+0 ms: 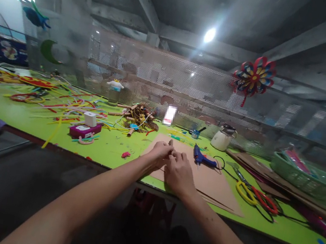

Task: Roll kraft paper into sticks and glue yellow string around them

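Note:
Both my hands meet over a brown cardboard sheet (209, 180) lying on the green table (108, 146). My left hand (160, 152) is closed in a pinch around a small brown stick-like piece (171, 143) that pokes up between the fingers. My right hand (179, 173) is curled closed just beside it, its fingertips touching the left hand's fingers; what it grips is hidden. A blue glue gun (202, 157) lies on the cardboard just right of the hands.
Yellow and red scissors (255, 195) lie right of the cardboard. A green basket (307, 179) stands far right. A white kettle-like pot (222, 139), a pile of brown sticks (138, 118), a magenta box (85, 129) and scattered coloured strips (59, 103) lie behind and to the left.

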Available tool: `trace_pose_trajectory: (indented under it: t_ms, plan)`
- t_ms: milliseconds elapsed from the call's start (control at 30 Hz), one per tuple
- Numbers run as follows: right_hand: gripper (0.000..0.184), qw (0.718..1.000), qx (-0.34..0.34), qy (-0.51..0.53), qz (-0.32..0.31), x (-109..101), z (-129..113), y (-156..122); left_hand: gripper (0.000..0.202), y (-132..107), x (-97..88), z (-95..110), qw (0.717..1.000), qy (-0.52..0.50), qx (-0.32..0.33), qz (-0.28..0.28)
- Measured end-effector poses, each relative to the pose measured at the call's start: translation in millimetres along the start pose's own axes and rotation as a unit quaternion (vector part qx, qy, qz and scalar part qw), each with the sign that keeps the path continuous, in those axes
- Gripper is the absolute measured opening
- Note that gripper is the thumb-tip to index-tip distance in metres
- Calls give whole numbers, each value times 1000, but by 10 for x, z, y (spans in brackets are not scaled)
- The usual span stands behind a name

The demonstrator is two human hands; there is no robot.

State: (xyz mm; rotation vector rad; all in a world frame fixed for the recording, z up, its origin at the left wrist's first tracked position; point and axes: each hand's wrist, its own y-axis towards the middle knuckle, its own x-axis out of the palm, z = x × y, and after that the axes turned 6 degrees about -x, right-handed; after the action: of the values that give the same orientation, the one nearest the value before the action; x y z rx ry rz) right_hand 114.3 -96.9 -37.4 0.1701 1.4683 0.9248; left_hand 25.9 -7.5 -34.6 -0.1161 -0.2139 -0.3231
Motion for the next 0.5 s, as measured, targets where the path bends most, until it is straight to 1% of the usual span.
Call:
trace_pose_trajectory:
  t_ms: [67, 167, 233, 267, 300, 333, 367, 400, 433, 467, 500]
  plan:
    - [27, 999, 23, -26, -2, 58, -10, 30, 24, 6, 3, -8, 1000, 11, -8, 7]
    - [25, 999, 33, -31, 5, 116, 32, 52, 23, 12, -1, 5, 999, 35, -19, 10]
    - [23, 999, 51, 2, 15, 117, 106, 50, 24, 15, -22, 28, 998, 49, -27, -1]
    - [22, 997, 69, 33, 23, 106, 161, 44, 27, 16, -40, 44, 998, 58, -28, -7]
    - [21, 992, 97, 74, 35, 89, 229, 33, 31, 17, -62, 63, 996, 86, -16, 0]
    - [21, 983, 131, 122, 47, 68, 308, 19, 36, 18, -87, 85, 991, 128, 9, 21]
    - [22, 968, 166, 177, 56, 46, 396, 1, 39, 18, -112, 108, 982, 175, 41, 54]
    - [22, 949, 200, 236, 59, 24, 489, -22, 39, 17, -135, 133, 966, 224, 82, 95]
    - [23, 925, 228, 298, 51, 6, 582, -48, 37, 12, -151, 158, 943, 273, 134, 136]
    - [24, 899, 249, 358, 39, -9, 670, -78, 34, 5, -161, 181, 916, 314, 190, 163]
    - [26, 873, 262, 412, 23, -21, 749, -109, 29, -6, -162, 201, 891, 345, 245, 163]
